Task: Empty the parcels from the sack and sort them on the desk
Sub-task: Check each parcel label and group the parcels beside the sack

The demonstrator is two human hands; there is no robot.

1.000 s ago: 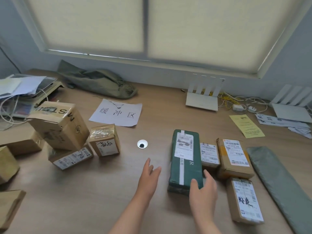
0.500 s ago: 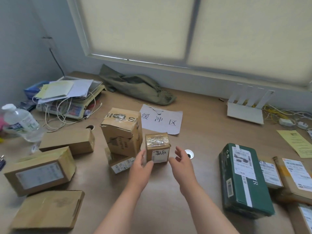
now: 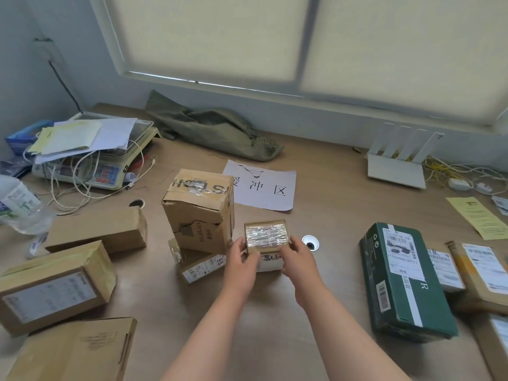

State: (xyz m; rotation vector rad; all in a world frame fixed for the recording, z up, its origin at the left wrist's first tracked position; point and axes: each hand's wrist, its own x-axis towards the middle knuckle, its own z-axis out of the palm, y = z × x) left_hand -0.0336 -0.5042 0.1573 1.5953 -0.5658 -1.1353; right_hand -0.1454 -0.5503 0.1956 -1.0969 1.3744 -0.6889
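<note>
A small brown carton (image 3: pixel 266 235) with shiny tape on top stands at the desk's middle. My left hand (image 3: pixel 242 264) grips its left side and my right hand (image 3: pixel 298 261) grips its right side. Just left of it a larger taped carton (image 3: pixel 199 209) leans on a flat labelled box (image 3: pixel 202 266). The crumpled green sack (image 3: pixel 214 132) lies at the back under the window. A dark green parcel (image 3: pixel 404 281) lies at the right beside several labelled brown parcels (image 3: pixel 478 273).
Three more brown cartons (image 3: pixel 55 284) sit at the left. A scale with papers and cables (image 3: pixel 88 149), a water bottle (image 3: pixel 19 207), a printed paper sign (image 3: pixel 264 189), a white router (image 3: pixel 398 163) and a desk grommet hole (image 3: pixel 310 241) are around.
My view swung left from the green parcel. Both hands left it, reached the small taped carton and now grip its two sides.
</note>
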